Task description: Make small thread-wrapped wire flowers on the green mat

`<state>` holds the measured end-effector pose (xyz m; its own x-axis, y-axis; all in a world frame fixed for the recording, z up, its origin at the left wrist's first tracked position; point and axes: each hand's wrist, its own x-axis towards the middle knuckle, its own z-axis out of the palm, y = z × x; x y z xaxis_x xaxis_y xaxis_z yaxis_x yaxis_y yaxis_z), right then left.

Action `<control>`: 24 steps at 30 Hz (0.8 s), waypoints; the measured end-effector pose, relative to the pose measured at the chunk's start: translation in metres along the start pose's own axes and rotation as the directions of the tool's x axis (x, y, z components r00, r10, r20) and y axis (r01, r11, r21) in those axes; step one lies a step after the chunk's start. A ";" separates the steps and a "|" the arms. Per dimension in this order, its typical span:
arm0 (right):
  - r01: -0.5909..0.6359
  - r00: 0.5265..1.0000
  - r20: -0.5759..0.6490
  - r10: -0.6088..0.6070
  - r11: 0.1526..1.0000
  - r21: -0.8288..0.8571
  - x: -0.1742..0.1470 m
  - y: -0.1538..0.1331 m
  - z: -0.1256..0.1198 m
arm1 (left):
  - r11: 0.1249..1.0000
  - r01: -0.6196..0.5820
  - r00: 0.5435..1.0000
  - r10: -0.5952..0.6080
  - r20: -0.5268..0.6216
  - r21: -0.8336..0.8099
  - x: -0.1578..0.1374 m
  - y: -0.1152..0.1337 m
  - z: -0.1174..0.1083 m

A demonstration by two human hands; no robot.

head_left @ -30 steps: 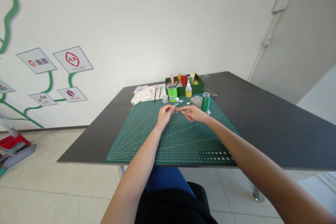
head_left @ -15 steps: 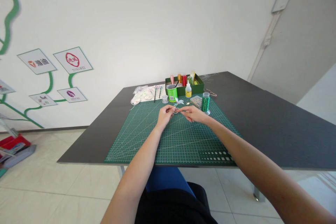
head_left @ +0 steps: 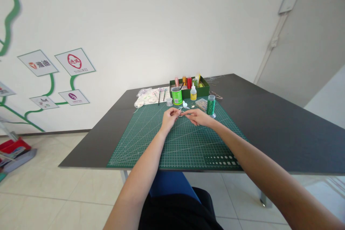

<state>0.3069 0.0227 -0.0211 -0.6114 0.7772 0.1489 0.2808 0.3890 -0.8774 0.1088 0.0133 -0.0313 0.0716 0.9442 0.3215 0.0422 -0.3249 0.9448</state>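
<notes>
Half a second on, keeps the left hand (head_left: 169, 117) pinched, apparently on the white-petalled piece (head_left: 185, 104) just beyond its fingertips above the cutting mat (head_left: 172, 143), now angled differently, and the right hand (head_left: 198, 116) index-outstretched, with any hold too small to tell, suggesting turning underway.

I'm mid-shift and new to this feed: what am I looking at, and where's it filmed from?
There is no machine here, just a person's bare hands. Every picture comes from one camera worn on the head, looking forward and down. On the dark table lies a green cutting mat; around its far end are a green can, a bottle, a thread spool and a box. The left hand pinches something tiny near a white petal-like piece; the right hand points in close. Finer detail is too small to tell.
</notes>
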 end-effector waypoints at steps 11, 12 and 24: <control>-0.013 1.000 -0.011 0.013 1.000 -0.015 -0.001 -0.002 0.001 | 1.000 -0.002 1.000 0.002 -0.009 -0.006 0.000 0.000 0.000; -0.016 1.000 -0.010 0.016 1.000 -0.014 -0.001 -0.003 0.000 | 1.000 -0.003 1.000 0.003 -0.008 -0.006 0.000 -0.001 0.000; -0.005 1.000 -0.006 0.005 1.000 -0.015 -0.001 -0.002 0.000 | 1.000 -0.001 1.000 0.001 -0.004 -0.018 -0.001 0.002 0.001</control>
<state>0.3065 0.0209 -0.0195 -0.6053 0.7823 0.1474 0.2950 0.3923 -0.8712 0.1093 0.0120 -0.0301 0.0672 0.9440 0.3230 0.0244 -0.3251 0.9453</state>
